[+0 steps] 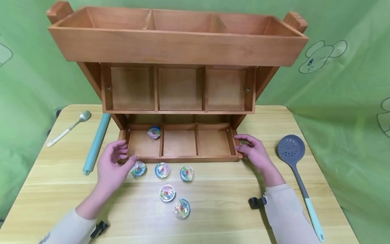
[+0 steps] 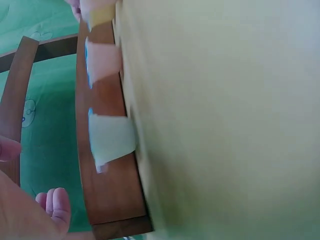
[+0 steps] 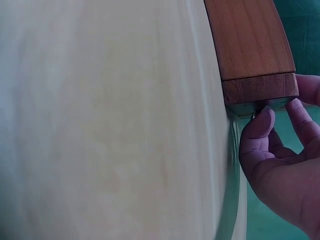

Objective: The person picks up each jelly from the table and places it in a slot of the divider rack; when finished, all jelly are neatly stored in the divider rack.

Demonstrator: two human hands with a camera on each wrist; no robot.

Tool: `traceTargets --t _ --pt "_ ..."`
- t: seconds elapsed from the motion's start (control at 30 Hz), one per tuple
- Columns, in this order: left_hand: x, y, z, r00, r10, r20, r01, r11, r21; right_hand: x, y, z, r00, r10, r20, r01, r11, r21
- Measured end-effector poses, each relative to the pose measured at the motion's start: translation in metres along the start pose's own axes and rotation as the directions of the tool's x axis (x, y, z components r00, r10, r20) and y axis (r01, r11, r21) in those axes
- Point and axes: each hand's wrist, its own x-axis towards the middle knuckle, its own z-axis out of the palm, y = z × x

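A wooden rack with three tiers stands at the back of the table. Inside the left compartment of its bottom tray [image 1: 179, 158] lies a small jelly cup [image 1: 154, 132] with a printed lid. Several similar cups, among them a jelly cup [image 1: 162, 170] and a jelly cup [image 1: 181, 208], sit on the table in front. My left hand [image 1: 113, 166] hovers at the tray's left end, fingers loosely bent and nothing between them, its thumb over a cup [image 1: 138, 168]. At the opposite end, my right hand [image 1: 254, 151] rests its fingertips and thumb against the tray's end.
The rack's middle tray [image 1: 179, 112] and top tray [image 1: 179, 47] overhang the bottom one. Left of the rack lie a spoon [image 1: 68, 129] and a rolled teal sheet [image 1: 96, 144]. A slotted skimmer [image 1: 300, 176] lies on the right. Green cloth [image 1: 335, 101] hangs around the table.
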Motion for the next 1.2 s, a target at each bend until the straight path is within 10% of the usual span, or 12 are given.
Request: traceTargets --t 0.27,0.57,1.2 --pt "-0.033 0.003 -0.011 0.978 -0.205 -0.035 0.207 0.974 0.088 0.000 -0.001 0.000 1.000 0.008 0.010 -0.008 1.000 -0.002" --pt "-0.037 -0.006 -0.007 0.878 -0.461 0.128 0.443 0.884 0.147 -0.003 -0.001 -0.001 1.000 -0.002 0.009 0.002 1.000 -0.028" --pt "-0.037 -0.017 0.009 0.903 -0.417 0.102 0.401 0.904 0.145 -0.003 0.001 -0.001 1.000 0.003 0.004 -0.003 0.999 -0.033"
